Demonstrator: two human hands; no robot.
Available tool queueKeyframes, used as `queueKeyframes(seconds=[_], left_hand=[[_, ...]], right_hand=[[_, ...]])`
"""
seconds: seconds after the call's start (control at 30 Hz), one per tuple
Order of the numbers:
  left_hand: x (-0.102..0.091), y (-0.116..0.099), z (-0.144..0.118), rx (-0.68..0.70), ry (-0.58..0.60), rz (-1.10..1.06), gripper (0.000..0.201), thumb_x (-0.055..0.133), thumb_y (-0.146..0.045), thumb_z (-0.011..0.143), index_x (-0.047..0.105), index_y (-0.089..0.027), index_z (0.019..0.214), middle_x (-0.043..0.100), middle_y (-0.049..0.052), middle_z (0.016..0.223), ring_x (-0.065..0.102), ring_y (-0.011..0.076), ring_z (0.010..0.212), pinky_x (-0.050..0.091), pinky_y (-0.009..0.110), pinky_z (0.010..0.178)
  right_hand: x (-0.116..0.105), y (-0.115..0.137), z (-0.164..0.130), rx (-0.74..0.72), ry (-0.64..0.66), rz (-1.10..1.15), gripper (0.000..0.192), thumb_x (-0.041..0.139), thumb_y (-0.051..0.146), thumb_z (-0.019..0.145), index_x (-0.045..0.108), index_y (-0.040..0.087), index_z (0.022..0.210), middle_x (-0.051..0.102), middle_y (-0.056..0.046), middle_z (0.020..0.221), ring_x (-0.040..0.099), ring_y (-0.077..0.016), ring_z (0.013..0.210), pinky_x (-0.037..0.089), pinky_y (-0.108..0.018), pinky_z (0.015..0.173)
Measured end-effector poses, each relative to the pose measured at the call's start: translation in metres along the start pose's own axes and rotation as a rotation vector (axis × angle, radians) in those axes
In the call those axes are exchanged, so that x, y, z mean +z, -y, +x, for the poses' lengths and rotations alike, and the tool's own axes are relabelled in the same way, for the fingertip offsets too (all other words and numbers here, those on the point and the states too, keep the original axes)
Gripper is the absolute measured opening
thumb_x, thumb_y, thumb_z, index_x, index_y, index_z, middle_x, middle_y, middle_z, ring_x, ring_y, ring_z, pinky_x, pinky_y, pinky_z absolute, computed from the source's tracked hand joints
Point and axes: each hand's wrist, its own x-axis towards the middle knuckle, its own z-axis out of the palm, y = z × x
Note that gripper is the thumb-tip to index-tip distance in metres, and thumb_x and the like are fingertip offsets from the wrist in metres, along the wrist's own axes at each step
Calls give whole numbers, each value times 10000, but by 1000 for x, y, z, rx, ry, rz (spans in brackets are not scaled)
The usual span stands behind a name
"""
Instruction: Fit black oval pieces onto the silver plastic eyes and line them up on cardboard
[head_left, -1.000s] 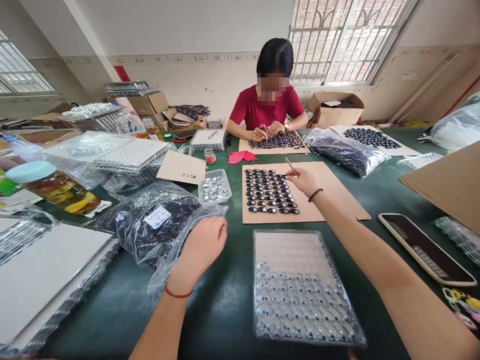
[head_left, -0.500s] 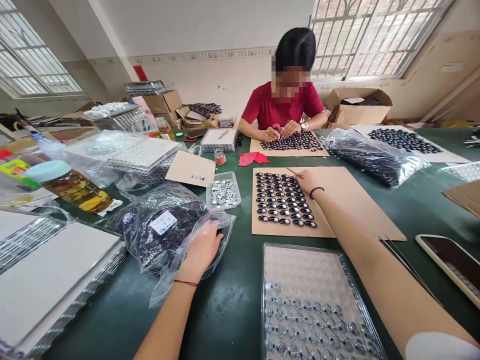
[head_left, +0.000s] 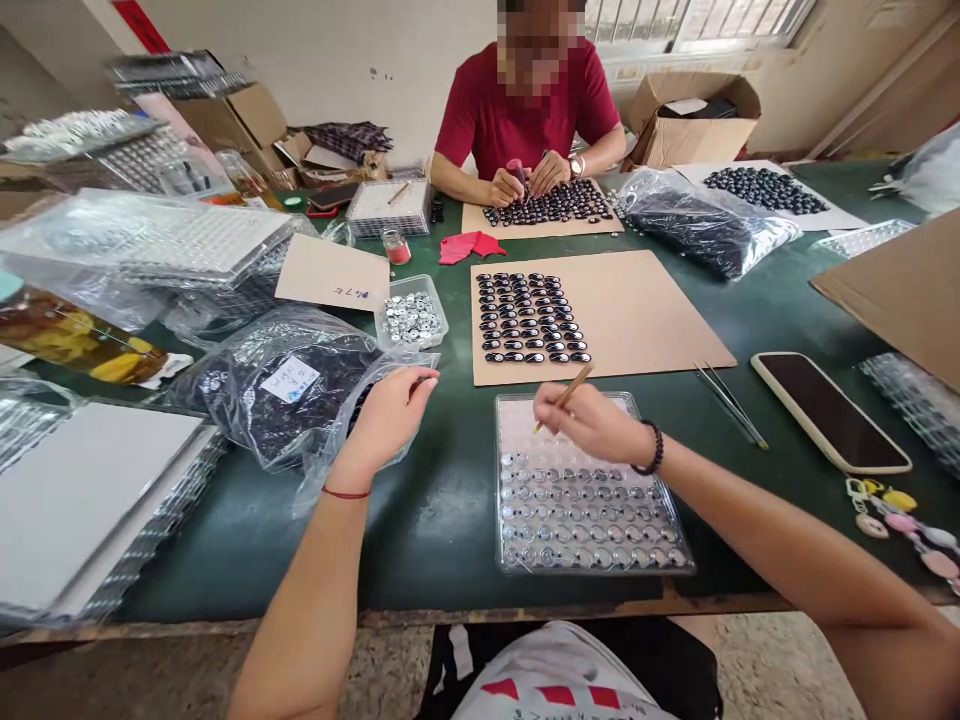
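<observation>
Right hand (head_left: 589, 425): fingers clasped round a slim wooden stick (head_left: 574, 383), above the clear plastic tray (head_left: 517, 418) and its rows of round pieces (head_left: 570, 532). Left hand (head_left: 386, 412): fingers curled at the plastic bag (head_left: 244, 415); grip, cannot tell. Black oval pieces (head_left: 529, 308): rowed on cardboard (head_left: 637, 310). Handling, in my judgement: light hold, steady wrist, stick clear of filled rows.

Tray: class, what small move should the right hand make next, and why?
Probably lower the stick tip-first onto one of the clear pieces in the tray: the right hand holds it above the tray's upper part, its tip pointing down, and the clear pieces sit in rows just below.
</observation>
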Motion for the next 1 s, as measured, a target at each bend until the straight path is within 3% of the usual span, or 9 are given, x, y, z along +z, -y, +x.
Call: queueKeyframes(seconds=[0.1,0.2,0.33,0.43,0.53,0.67,0.9,1.0], left_hand=[[2,-13,-5,-59,75,-284,298,390,-383,815,598,-187,901,632,34,845,546,144,688,425,246,620],[16,-25,-9,-79,215,-532,254,425,-371,800,563,-165,852,619,31,781,511,103,571,415,217,537],[36,-40,-18,-100,360,-773,211,403,-338,815,525,-167,823,430,-44,565,341,55,428,291,171,412],[43,-51,-25,-173,461,-923,192,390,-340,822,498,-181,834,293,-71,525,244,52,407,201,163,377],[50,-59,-31,-176,450,-924,155,473,-335,783,480,-182,811,344,-70,536,275,48,418,214,164,384],[60,-63,-34,-86,378,-751,209,546,-357,735,566,-154,778,464,-29,583,411,68,492,298,178,434],[65,-65,-38,-56,361,-636,234,579,-373,710,618,-145,736,511,-14,526,463,89,466,355,204,454],[64,-68,-41,-64,352,-674,247,590,-360,703,621,-155,838,532,-16,560,469,86,451,366,205,444]], right_hand=[[20,16,-10,-52,75,-118,236,359,240,898,481,171,708,533,-16,672,463,-125,562,344,-238,545],[28,16,-15,-45,48,-174,223,395,201,881,504,170,689,557,-20,706,476,-125,576,342,-245,568],[27,12,-23,8,-96,-121,170,398,208,882,520,169,771,532,-11,649,477,-130,575,349,-234,544],[23,10,-29,31,-261,-70,153,396,246,890,513,169,829,523,-12,666,465,-126,571,350,-227,522],[20,10,-34,25,-435,-14,152,434,271,880,529,169,819,534,-18,688,469,-118,564,359,-224,511],[17,14,-41,-2,-600,70,164,473,298,864,542,171,787,537,-7,667,465,-93,498,370,-215,478],[16,22,-45,-44,-616,180,170,456,280,876,514,167,763,541,-1,670,507,-82,518,400,-195,495],[19,22,-45,-50,-580,168,205,419,290,892,509,167,755,546,-12,677,503,-89,519,395,-203,492]])
